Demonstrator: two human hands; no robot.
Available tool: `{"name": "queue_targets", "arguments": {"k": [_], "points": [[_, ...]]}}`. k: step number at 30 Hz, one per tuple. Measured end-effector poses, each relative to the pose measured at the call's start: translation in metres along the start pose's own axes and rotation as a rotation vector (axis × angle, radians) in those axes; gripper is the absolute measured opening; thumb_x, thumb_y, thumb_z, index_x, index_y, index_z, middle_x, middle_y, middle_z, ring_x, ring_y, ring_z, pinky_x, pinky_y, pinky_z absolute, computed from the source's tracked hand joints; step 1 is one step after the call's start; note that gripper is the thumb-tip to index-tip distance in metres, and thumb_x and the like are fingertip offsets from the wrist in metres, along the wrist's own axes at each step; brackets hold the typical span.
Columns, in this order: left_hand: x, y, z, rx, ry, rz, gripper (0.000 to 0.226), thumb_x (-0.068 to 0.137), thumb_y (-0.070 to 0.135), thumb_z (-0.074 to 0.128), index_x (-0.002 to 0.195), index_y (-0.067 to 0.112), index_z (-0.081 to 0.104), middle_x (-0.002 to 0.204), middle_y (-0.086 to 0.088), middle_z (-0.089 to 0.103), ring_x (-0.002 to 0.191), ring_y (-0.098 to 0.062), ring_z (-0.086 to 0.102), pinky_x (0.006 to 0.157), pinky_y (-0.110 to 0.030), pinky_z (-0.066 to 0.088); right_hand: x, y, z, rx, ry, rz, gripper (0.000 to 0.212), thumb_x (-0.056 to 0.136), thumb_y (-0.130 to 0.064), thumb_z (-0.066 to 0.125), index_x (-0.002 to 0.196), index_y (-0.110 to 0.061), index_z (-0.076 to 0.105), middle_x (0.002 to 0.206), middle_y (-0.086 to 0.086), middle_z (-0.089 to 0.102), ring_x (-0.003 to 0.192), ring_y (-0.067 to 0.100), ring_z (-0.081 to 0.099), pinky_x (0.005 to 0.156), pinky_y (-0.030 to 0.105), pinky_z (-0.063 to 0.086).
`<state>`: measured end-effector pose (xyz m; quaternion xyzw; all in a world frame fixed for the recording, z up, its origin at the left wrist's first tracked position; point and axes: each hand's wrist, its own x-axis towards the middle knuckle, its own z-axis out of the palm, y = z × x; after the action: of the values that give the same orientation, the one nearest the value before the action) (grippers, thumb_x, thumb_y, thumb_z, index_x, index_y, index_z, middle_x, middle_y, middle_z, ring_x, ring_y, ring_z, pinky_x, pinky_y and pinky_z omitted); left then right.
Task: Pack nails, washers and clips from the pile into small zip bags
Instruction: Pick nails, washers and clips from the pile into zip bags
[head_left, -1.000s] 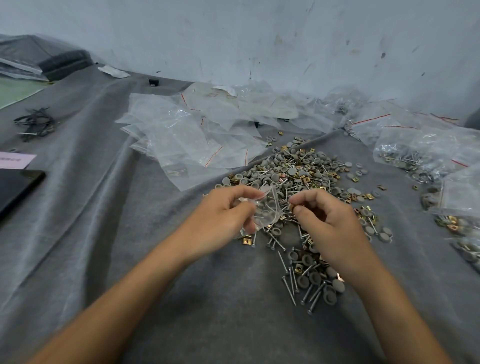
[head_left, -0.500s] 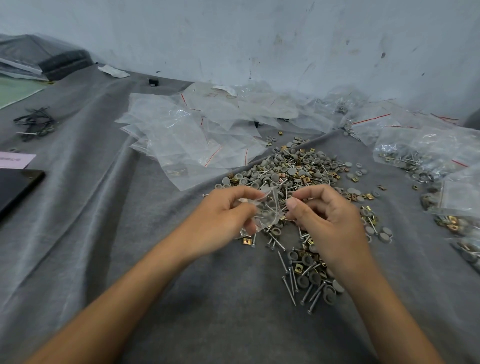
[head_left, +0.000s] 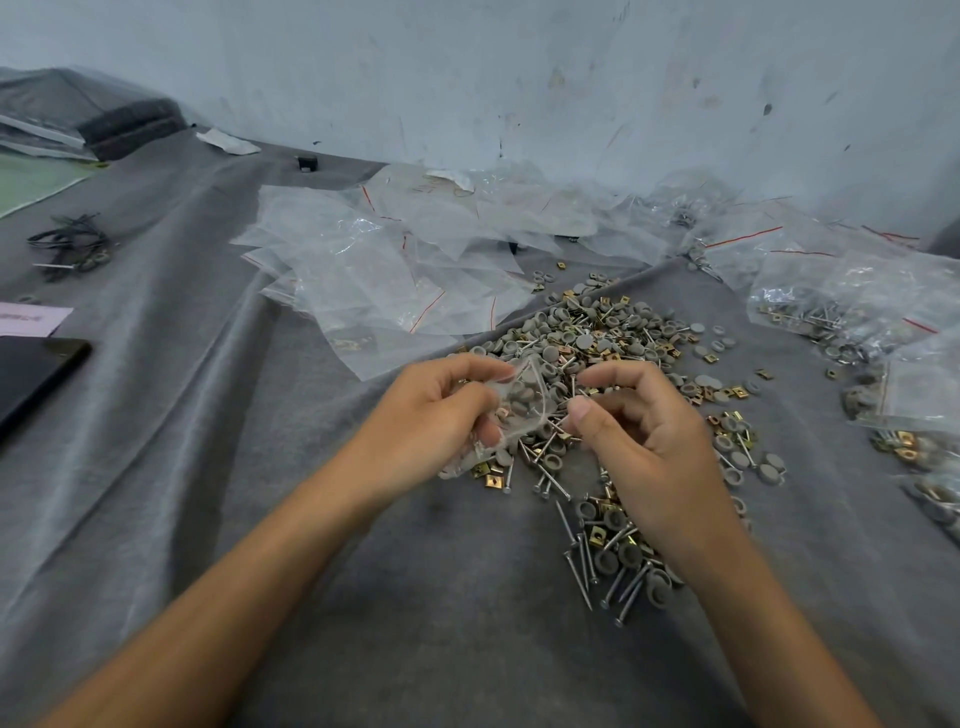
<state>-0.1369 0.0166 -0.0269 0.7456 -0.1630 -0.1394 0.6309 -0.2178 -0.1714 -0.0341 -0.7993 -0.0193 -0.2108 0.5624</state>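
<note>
Hiding zip bag's (head_left: 523, 402) edge: left hand (head_left: 431, 415)

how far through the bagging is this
Done: several filled bags lie at the right. In hand: the left hand holds a zip bag with grey washers inside; the right hand pinches a nail beside it. Left: a loose pile and many empty bags.

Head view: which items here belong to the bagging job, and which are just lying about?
Job: small zip bag held by the left hand; pile of nails, washers and clips; empty zip bags; filled bags.
Lying about: black cable bundle; dark flat device; paper slip; small black block.
</note>
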Motion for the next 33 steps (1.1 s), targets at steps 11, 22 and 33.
{"name": "queue_targets", "arguments": {"k": [11,22,33], "points": [[0.005,0.001,-0.002,-0.057,0.062,0.005,0.031,0.098,0.007,0.049,0.112,0.024,0.070,0.059,0.001,0.065,0.047,-0.006,0.046,0.043,-0.017,0.039,-0.009,0.008,0.019,-0.778,-0.464,-0.038,0.024,0.096,-0.049,0.057,0.117,-0.039,0.064,0.109,-0.018,0.049,0.109,0.008,0.036,0.098,0.032,0.034],[0.004,0.001,-0.001,-0.055,0.058,-0.002,0.032,0.097,0.007,0.050,0.111,0.026,0.071,0.061,-0.001,0.066,0.049,-0.008,0.047,0.044,-0.019,0.039,-0.014,0.010,0.031,-0.840,-0.415,-0.075,0.021,0.097,-0.055,0.052,0.106,-0.036,0.057,0.101,-0.016,0.042,0.101,0.009,0.032,0.091,0.029,0.030],[0.004,0.000,-0.001,-0.044,0.048,-0.002,0.032,0.097,0.007,0.049,0.111,0.026,0.071,0.060,0.000,0.066,0.048,-0.008,0.046,0.044,-0.021,0.038,-0.006,0.018,0.017,-0.847,-0.335,-0.061,0.022,0.104,-0.040,0.040,0.107,-0.027,0.059,0.105,-0.012,0.050,0.103,0.014,0.043,0.093,0.031,0.033]]}}
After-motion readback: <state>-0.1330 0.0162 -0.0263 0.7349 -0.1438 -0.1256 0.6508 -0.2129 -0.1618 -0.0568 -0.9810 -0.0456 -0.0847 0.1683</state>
